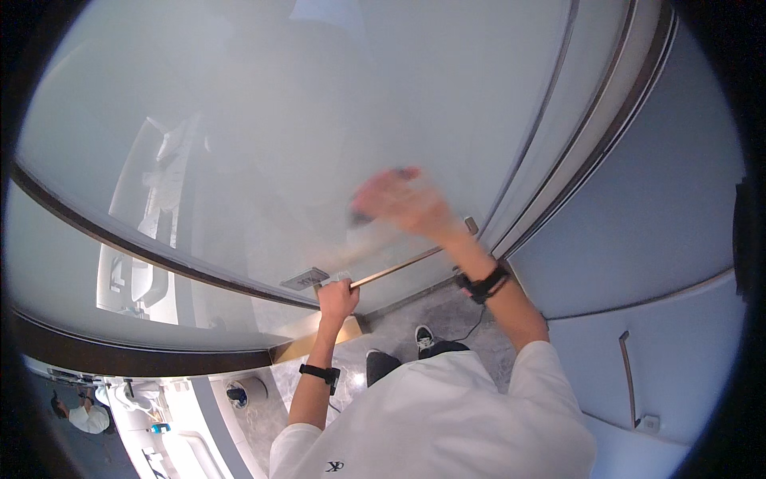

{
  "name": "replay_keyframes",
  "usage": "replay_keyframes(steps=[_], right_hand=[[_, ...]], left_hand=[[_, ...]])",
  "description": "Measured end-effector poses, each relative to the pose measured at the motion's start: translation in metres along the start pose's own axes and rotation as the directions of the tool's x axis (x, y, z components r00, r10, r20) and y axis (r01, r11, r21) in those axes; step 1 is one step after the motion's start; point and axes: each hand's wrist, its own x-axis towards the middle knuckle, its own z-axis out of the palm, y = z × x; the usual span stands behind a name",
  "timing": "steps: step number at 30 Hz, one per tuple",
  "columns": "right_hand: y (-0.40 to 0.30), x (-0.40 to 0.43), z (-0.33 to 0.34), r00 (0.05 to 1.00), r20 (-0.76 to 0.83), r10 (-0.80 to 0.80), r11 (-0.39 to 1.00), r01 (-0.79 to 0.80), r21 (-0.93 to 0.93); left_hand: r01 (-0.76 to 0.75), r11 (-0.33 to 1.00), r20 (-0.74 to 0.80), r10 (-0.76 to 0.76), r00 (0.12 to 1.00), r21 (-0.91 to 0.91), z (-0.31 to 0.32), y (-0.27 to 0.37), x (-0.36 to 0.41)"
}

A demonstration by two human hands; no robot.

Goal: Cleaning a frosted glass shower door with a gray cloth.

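Before me stands a frosted glass door panel (287, 120), pale and slightly reflective. A gold-coloured metal bar handle (401, 263) runs across its lower part, and my left hand (339, 299) is closed around its left end. My right hand (422, 209), blurred by motion, holds a red and dark pad-like thing (383, 194) at the glass above the bar. Blur hides what exactly that thing is and whether it touches the glass. A rectangular metal plate (305, 278) sits on the glass beside my left hand.
Dark-edged frames border the glass on both sides. To the right is a bluish panel with a metal handle (627, 380). A bright washbasin (191, 455), a blue bottle (160, 428) and a round bin (245, 392) stand lower left. A thin cable (476, 326) lies on the marbled floor (395, 314).
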Motion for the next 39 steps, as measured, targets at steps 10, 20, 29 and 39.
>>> replay_keyframes(steps=[10, 20, 29, 39], right_hand=[[0.069, -0.06, 0.006, 0.303, -0.357, 0.883, 0.427, -0.835, 0.347], [-0.132, 0.049, 0.049, 0.178, -0.156, 0.972, 0.233, -0.837, 0.496], [-0.243, 0.073, 0.053, 0.997, -0.061, 0.056, 0.973, -0.041, 0.228], [-0.069, -0.049, -0.003, 0.662, -0.133, 0.738, 0.671, -0.741, 0.036]], left_hand=[[0.068, 0.998, 0.037, -0.068, 0.997, -0.009, -0.013, 0.008, 0.011], [-0.016, 0.999, 0.084, 0.019, 0.996, -0.028, 0.004, 0.003, 0.003], [-0.199, 0.949, 0.11, 0.231, 0.967, -0.245, 0.029, 0.008, -0.014], [-0.293, 0.944, 0.085, 0.308, 0.948, -0.151, 0.013, -0.001, -0.013]])
